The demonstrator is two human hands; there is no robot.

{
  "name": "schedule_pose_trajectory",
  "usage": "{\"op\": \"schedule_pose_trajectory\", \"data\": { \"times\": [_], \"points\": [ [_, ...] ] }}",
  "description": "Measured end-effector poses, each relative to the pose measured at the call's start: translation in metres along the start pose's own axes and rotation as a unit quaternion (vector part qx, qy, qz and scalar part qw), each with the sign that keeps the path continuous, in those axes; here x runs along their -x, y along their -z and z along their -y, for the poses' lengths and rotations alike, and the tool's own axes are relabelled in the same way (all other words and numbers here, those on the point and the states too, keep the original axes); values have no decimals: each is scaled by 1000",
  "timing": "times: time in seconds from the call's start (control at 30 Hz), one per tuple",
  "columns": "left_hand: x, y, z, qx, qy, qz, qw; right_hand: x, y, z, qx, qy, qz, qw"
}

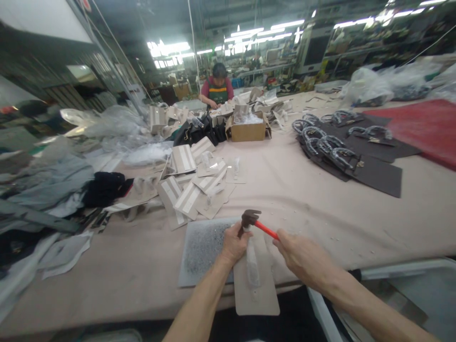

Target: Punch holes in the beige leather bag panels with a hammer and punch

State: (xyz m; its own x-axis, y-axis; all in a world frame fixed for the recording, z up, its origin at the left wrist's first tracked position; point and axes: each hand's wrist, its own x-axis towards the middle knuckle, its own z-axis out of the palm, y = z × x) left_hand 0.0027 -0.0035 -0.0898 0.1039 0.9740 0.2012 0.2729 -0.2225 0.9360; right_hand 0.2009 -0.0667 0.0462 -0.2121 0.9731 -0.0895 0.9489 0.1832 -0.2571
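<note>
Down at the near edge of the desk (pixel 320 209), the right hand (pixel 302 256) grips the red handle of a small hammer (pixel 254 222), its fingers curled tight about the grip; the dark metal head sits just above the top end of a beige leather piece (pixel 257 280); whether the head touches the piece I cannot tell. The left hand (pixel 235 244) rests on the upper left part of that same piece, fingers bent and pressed down close beside the hammer head, seemingly pinching something small there, though what it is stays too small to make out. The leather piece lies lengthwise toward the person, its near end hanging a little over the desk edge; a narrow pale strip runs down its middle; under its left side lies a grey speckled pad (pixel 203 251), flat on the desk.

Beyond the hands, a scatter of beige and white cut pieces (pixel 192 185) spreads across the middle of the desk; to the right, well apart, dark panels with curved handles (pixel 338 152) lie in overlapping rows; a cardboard box (pixel 248 128) stands farther back; behind it a person in a green apron (pixel 218 90) works at the far end; clear plastic bags (pixel 107 123) pile up on the left.
</note>
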Motion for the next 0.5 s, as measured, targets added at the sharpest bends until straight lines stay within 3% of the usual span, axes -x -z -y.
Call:
{"op": "schedule_pose_trajectory", "data": {
  "times": [0.03,0.1,0.17,0.23,0.27,0.3,0.37,0.43,0.5],
  "points": [
    [0,0,0,-2,-4,1,1000,0,10,2,0,9,-28,1000],
    [0,1,-2,2,-13,5,1000,-1,34,9,-34,6,-148,988],
    [0,2,-4,13,-16,6,1000,-2,51,17,-94,-25,-307,947],
    [0,3,-6,21,-13,5,1000,-1,50,22,-134,-53,-403,904],
    [0,2,-6,23,-12,4,1000,0,42,22,-133,-55,-391,909],
    [0,2,-5,23,-10,3,1000,1,30,21,-116,-53,-334,934],
    [1,1,-3,21,-8,-1,1000,4,4,15,-48,-43,-134,989],
    [1,1,-2,24,-8,2,1000,6,-16,5,15,-49,24,998],
    [1,1,-1,24,-11,7,1000,6,-25,-5,44,-62,70,995]
  ]
}}
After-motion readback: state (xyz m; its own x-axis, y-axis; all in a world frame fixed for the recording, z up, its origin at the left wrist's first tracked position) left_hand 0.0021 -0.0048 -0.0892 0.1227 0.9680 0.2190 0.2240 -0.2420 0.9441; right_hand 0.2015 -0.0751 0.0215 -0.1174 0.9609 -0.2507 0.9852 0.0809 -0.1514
